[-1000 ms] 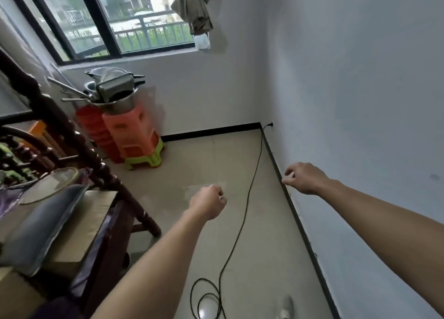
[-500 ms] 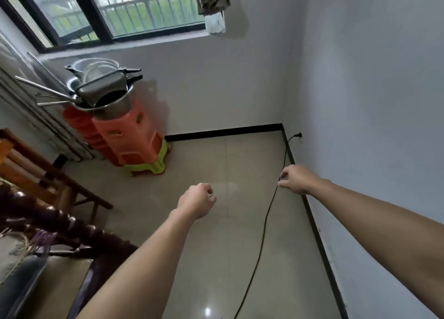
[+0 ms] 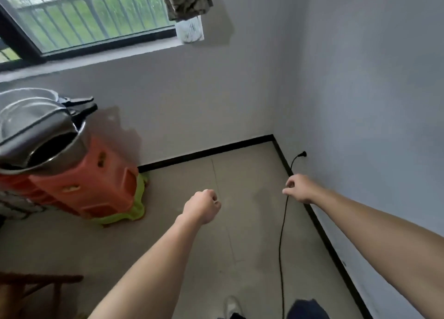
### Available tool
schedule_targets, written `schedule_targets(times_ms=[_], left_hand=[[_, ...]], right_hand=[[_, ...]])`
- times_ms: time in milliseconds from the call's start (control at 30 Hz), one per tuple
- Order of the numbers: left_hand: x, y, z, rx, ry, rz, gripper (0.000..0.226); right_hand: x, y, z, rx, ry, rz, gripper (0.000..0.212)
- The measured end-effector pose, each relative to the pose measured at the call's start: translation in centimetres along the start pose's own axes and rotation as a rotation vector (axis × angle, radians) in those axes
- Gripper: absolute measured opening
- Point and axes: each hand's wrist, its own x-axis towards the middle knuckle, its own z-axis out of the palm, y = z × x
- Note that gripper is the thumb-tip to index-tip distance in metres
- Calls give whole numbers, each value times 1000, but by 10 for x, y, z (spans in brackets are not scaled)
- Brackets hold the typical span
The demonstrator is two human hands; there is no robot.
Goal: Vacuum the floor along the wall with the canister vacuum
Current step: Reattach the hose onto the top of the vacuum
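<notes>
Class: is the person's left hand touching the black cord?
Apart. The head view shows bare floor between the left hand and the black cord.

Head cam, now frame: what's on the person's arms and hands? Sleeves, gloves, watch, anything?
Nothing worn in view. The left hand and right hand have no gloves, rings or watch visible. Both forearms are bare to the frame edge, with no sleeves, straps or markings.
</notes>
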Motion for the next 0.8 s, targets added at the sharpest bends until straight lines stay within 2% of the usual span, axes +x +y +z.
schedule_targets(times_ms=[300, 500, 600, 667, 800], left_hand=[[184, 62, -62, 130, -77, 209, 30], [324, 109, -62, 199, -174, 224, 32], [391, 135, -56, 224, -229, 246, 32], [428, 151, -49, 217, -266, 263, 31], [493, 173, -22, 250, -372, 295, 32]], right_hand=[[139, 8, -57, 186, 33, 187, 33], [282, 39, -55, 367, -21, 346, 41], [343, 47, -51, 440, -59, 426, 30], [375, 51, -50, 486, -51, 482, 27], [430, 75, -40, 614, -8, 645, 35]])
